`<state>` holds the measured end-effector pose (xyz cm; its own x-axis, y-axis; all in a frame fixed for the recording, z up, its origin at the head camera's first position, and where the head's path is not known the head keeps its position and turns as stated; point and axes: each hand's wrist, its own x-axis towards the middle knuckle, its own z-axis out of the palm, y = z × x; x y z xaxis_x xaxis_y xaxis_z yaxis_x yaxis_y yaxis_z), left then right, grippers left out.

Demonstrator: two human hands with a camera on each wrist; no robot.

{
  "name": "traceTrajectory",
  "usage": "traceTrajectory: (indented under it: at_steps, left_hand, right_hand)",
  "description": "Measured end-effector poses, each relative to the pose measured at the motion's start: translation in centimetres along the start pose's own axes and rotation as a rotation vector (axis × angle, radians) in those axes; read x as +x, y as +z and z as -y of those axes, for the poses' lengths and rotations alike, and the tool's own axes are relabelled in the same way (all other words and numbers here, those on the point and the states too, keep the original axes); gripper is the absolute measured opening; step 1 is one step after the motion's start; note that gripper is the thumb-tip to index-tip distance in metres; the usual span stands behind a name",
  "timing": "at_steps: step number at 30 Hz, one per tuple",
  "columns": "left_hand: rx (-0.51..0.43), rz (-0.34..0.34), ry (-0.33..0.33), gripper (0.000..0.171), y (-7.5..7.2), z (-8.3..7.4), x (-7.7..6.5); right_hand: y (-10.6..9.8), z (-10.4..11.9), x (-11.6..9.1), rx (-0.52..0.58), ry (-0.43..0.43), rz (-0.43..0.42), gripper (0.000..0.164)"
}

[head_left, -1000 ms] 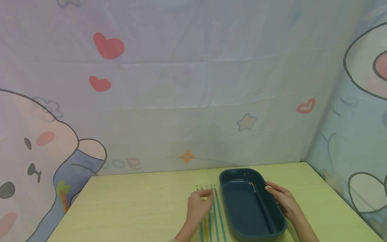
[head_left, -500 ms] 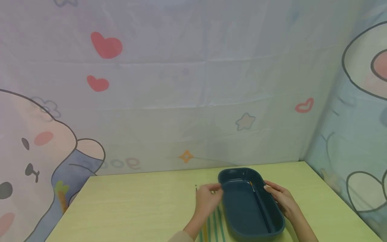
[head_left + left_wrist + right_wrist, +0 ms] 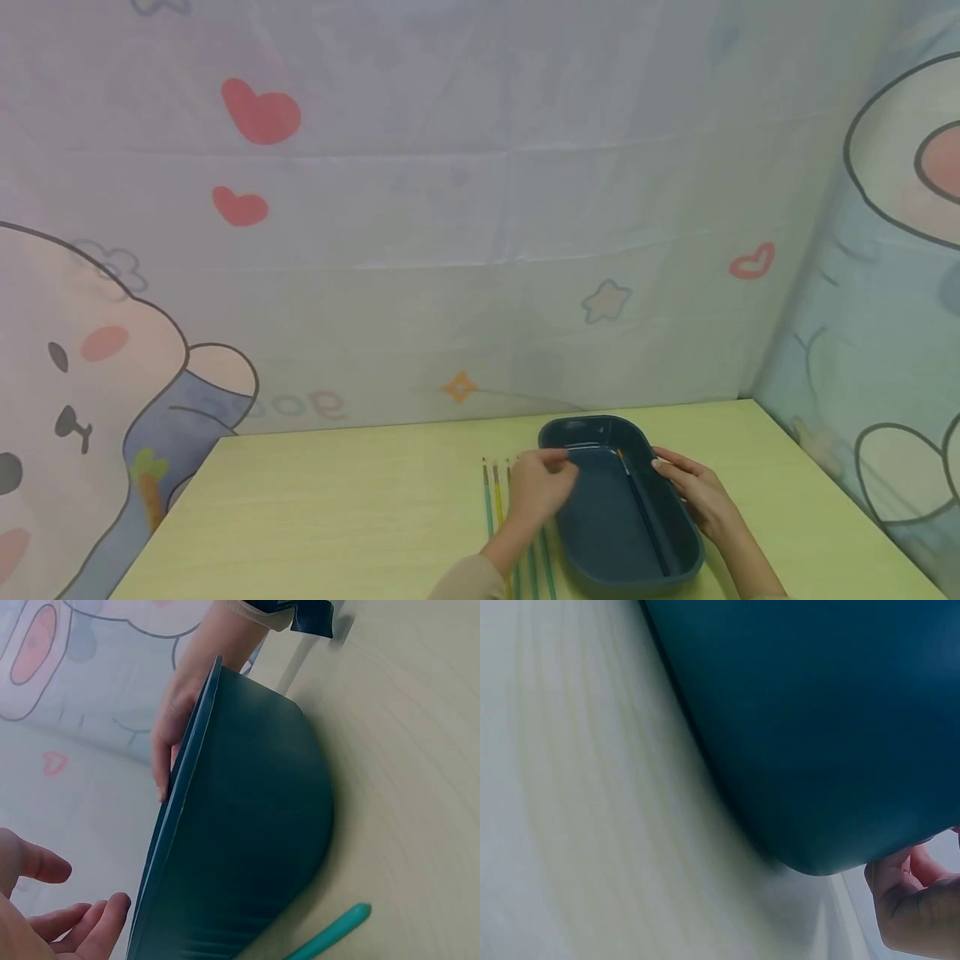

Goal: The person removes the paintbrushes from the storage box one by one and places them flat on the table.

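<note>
A deep dark-blue plastic basin (image 3: 600,542) rests on the table. Inside it, along the right side, lies a dark-handled paintbrush (image 3: 643,510) with an orange tip. My right hand (image 3: 702,497) grips the basin's right rim, thumb at the edge and fingers against the outer wall. Over the left rim is my left hand (image 3: 542,486), its thumb and fingers apart with nothing between them in the left wrist view. Beneath that hand and forearm, a row of slim paintbrushes partly shows: green-handled brushes (image 3: 487,498) and a yellow-handled brush (image 3: 498,492).
The pale yellow wooden table (image 3: 337,508) stretches away to the left of the brushes. Behind it hangs a printed cloth backdrop (image 3: 420,250), which continues along the right side. In the left wrist view, a green handle end (image 3: 349,924) lies close to the basin's base.
My left hand has moved right, from above the row of brushes to over the basin's left rim, uncovering the leftmost brushes. My right hand keeps its hold on the basin.
</note>
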<state>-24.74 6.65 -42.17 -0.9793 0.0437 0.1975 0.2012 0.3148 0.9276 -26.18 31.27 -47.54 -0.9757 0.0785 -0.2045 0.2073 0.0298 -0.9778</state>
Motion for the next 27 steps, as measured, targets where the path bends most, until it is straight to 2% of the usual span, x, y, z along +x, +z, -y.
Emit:
traceTrajectory:
  at_steps: [9,14,18,22,27]
  left_hand:
    - [0.014,0.009,-0.01,0.028,1.8,0.0,0.3]
    - [-0.014,0.039,-0.063,0.028,2.9,-0.3,0.3]
    - [-0.047,0.061,-0.09,0.028,3.7,-0.6,0.1]
    - [-0.026,0.05,-0.103,0.027,4.4,-0.8,0.2]
    - [-0.029,0.049,-0.15,0.027,5.5,-0.5,0.4]
  right_hand:
    - [-0.1,0.0,0.1,-0.021,-0.011,0.005,0.064]
    - [-0.3,-0.1,0.1,-0.005,-0.021,0.029,0.06]
    - [-0.3,0.0,0.1,-0.002,-0.018,0.014,0.059]
    - [-0.1,0.0,0.1,-0.016,-0.018,0.001,0.062]
    - [-0.1,0.0,0.1,-0.009,-0.009,-0.002,0.061]
